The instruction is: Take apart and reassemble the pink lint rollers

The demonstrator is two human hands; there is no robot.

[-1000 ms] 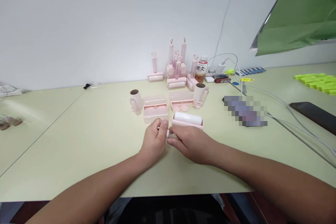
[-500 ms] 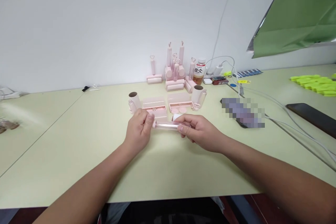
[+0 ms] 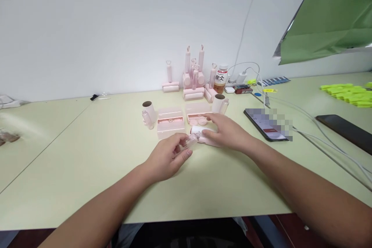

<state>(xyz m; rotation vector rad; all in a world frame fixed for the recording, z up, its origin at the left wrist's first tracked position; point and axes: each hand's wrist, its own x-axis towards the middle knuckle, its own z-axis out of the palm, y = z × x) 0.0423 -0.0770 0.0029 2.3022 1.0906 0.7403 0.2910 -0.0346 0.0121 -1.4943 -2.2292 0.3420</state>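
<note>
My left hand (image 3: 170,155) is closed around a clear, pale pink tube (image 3: 190,139), which points up and to the right; its lower end is hidden by my fingers. My right hand (image 3: 228,131) has its fingers apart, over a white roll in a pink holder (image 3: 200,130) lying on the table. Whether the thumb touches that roll I cannot tell. Just beyond the fingertips is an open pink case (image 3: 192,118) with round pink pieces inside. Left of it, a second open pink case (image 3: 171,124) lies with its clear flaps spread.
Upright paper rolls with brown cores (image 3: 148,110) flank the cases, pink handles beside them. Against the wall stand several pink lint rollers (image 3: 193,93) and a labelled bottle (image 3: 221,78). To the right lie a phone (image 3: 263,124), white cables and yellow-green pieces (image 3: 345,93).
My right hand has let go of the tube and moved slightly up and right, its fingers opening. The left hand has shifted right and down, tilting the tube.
</note>
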